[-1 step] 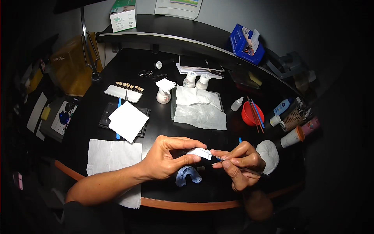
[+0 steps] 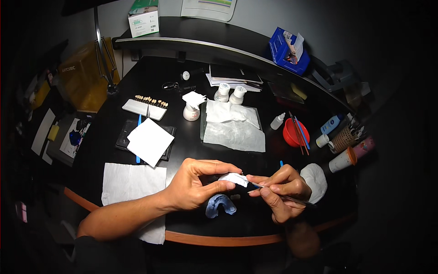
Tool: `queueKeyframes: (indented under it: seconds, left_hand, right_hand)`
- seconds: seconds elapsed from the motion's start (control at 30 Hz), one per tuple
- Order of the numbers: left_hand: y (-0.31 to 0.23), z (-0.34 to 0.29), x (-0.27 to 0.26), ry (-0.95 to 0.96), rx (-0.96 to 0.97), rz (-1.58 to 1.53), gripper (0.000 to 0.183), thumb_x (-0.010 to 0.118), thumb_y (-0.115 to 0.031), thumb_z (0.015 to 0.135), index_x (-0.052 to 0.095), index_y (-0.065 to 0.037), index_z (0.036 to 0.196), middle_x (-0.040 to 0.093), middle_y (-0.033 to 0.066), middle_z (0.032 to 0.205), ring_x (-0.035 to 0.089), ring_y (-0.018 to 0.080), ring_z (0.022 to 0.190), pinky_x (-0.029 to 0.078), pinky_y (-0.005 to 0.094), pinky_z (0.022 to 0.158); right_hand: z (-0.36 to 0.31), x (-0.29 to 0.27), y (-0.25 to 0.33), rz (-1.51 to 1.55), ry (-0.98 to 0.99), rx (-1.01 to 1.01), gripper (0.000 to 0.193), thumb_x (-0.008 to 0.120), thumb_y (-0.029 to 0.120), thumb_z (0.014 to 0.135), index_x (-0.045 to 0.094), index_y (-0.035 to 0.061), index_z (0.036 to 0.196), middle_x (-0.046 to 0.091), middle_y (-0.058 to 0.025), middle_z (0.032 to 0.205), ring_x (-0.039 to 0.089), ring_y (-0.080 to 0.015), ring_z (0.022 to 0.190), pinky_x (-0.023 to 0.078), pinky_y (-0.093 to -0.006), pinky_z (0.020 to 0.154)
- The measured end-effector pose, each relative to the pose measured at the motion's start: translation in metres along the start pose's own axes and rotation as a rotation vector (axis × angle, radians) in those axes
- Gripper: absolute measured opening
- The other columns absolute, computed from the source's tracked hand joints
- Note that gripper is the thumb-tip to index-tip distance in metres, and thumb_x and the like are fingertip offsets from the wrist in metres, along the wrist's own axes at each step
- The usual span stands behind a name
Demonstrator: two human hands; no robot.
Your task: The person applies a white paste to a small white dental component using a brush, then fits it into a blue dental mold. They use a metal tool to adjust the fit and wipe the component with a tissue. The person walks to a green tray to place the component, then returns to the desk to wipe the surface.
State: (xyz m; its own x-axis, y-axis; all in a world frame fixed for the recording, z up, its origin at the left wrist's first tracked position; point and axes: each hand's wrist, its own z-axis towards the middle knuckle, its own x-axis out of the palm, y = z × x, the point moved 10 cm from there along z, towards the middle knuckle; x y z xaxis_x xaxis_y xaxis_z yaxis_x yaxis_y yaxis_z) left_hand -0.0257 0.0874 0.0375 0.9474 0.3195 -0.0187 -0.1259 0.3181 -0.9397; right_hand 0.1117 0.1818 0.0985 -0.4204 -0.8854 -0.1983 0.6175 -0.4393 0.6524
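My left hand point(image 2: 194, 182) is closed on a white dental cast point(image 2: 233, 179), pinched between thumb and fingers above the desk's near part. My right hand point(image 2: 284, 192) is closed round a slim, pen-like instrument point(image 2: 299, 201) with a dark rear end. Its thin metal tip points left, right by the cast's near right edge; whether it touches is too small to tell. Fingers of my right hand reach against the cast too. Below my left hand, a blue horseshoe-shaped dental arch point(image 2: 220, 206) lies on the black desk, with a small pale piece point(image 2: 235, 197) beside it.
Left are a white paper towel point(image 2: 132, 182), a white pad point(image 2: 151, 142) and a tooth shade guide point(image 2: 145, 109). Tissue on a glass slab point(image 2: 235, 137) lies ahead. Right stand a red bowl point(image 2: 294, 137) with brushes, a dropper bottle point(image 2: 277, 121), and a round white pad point(image 2: 315, 180).
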Motion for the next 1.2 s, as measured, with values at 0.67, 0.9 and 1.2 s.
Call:
queueKeyframes:
  seconds: [0.67, 0.9, 1.2]
  left_hand:
    - [-0.015, 0.008, -0.003, 0.076, 0.166, 0.117, 0.027, 0.078, -0.006, 0.09, 0.076, 0.002, 0.115, 0.076, 0.0159, 0.104, 0.073, 0.0198, 0.093, 0.057, 0.0304, 0.082]
    - [-0.016, 0.007, -0.003, 0.064, 0.206, 0.133, 0.026, 0.077, -0.008, 0.091, 0.076, 0.003, 0.115, 0.077, 0.0143, 0.1, 0.073, 0.0174, 0.089, 0.057, 0.0296, 0.077]
    - [-0.006, 0.001, 0.0, 0.015, 0.06, 0.021, 0.026, 0.076, -0.008, 0.094, 0.075, 0.003, 0.118, 0.077, 0.0147, 0.106, 0.073, 0.0163, 0.095, 0.058, 0.0277, 0.083]
  right_hand:
    - [-0.008, -0.005, -0.019, 0.291, -0.045, 0.134, 0.018, 0.062, -0.013, 0.095, 0.053, -0.0018, 0.106, 0.057, -0.0181, 0.097, 0.074, -0.0421, 0.097, 0.07, -0.0433, 0.081]
    - [-0.005, -0.003, -0.017, 0.225, -0.024, 0.115, 0.019, 0.063, -0.015, 0.093, 0.054, -0.0015, 0.102, 0.058, -0.0179, 0.093, 0.076, -0.0369, 0.089, 0.069, -0.0467, 0.082]
    - [-0.003, -0.003, -0.009, 0.115, 0.025, 0.004, 0.021, 0.065, -0.016, 0.091, 0.056, -0.0005, 0.103, 0.059, -0.0181, 0.089, 0.076, -0.0328, 0.085, 0.069, -0.0476, 0.08]
